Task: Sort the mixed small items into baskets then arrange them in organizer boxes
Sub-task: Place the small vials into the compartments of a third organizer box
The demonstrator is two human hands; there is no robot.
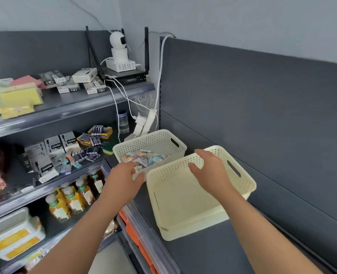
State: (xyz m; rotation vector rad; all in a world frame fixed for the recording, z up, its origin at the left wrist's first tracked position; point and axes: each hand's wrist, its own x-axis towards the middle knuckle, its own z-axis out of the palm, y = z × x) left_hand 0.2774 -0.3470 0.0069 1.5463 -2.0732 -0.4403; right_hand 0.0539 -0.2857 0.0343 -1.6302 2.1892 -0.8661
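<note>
Across the middle of the frame, in the single head view, two cream perforated baskets sit side by side on a dark shelf (213, 254) that runs to the lower right; the far basket (149, 143) holds a loose heap of small items (145, 158), pastel tubes and packets jumbled together and plainly not yet sorted; the near basket (183, 204) has nothing in it that can be seen, and a second edge along its lower side suggests it may be two baskets nested, though that is not certain. The right hand (209, 173) lies over the near basket's far rim, fingers hooked across the top and thumb against the inner wall, a grip that looks meant to steady or shift it so that it stands ready next to the full one; the left hand (124, 175) reaches to the corner where the two baskets meet, fingers loosely bent, and whether it has hold of either rim cannot be told. Left of centre, open racks carry batteries (90, 139) and, lower down, juice bottles (70, 200); a white camera (119, 44) stands at the upper middle. Sorting seems barely begun.
</note>
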